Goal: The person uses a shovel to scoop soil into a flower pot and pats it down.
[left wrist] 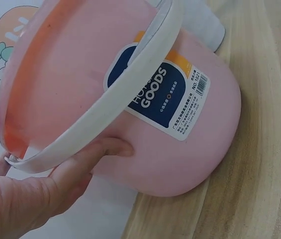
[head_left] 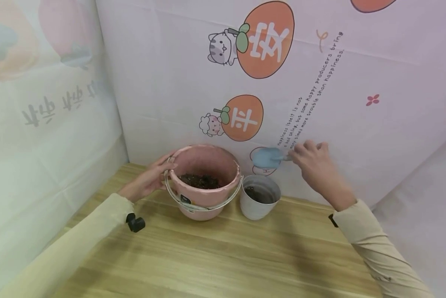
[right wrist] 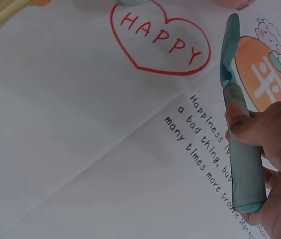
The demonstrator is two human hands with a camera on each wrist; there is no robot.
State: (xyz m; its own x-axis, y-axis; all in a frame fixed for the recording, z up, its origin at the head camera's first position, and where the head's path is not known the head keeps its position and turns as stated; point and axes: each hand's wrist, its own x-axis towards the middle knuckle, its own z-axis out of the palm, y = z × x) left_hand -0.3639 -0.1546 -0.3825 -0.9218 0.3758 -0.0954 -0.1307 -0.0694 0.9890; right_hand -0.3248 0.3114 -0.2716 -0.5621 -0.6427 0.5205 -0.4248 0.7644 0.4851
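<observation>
- Far left: a printed cloth [head_left: 25, 165] hangs beside the table.
- Pale left sleeve [head_left: 92, 227] reaches in from the lower left; black wrist mount [head_left: 135, 222] at its cuff.
- Left hand [head_left: 152, 179] grasps the pink bucket [head_left: 198, 214] by its left side, near the point where the handle joins. In the left wrist view, one finger lies along the outer wall, below the handle.
- Bucket stands on the wooden table [head_left: 193, 256], near its back edge, left of the pot. Dark soil [head_left: 198, 181] inside, well below the rim.
- White handle [left wrist: 105, 107] hangs down over the front of the bucket, crossing a dark blue and white label [left wrist: 172, 117].
- Behind, a back cloth [head_left: 163, 82] carries orange fruits, a cat [head_left: 222, 47], a sheep [head_left: 210, 125] and a line of English text. A red heart [right wrist: 152, 35] reads HAPPY.
- Pale grey pot [head_left: 253, 209] stands just right of the bucket; some dark soil low inside.
- Small blue shovel [head_left: 267, 158] is held in the air above the pot, blade toward the bucket.
- Right hand [head_left: 314, 165] grips the shovel by its grey-green grip, thumb pressed along it.
- Right sleeve [head_left: 372, 240] enters from the lower right; dark band [head_left: 333, 220] at the wrist.
</observation>
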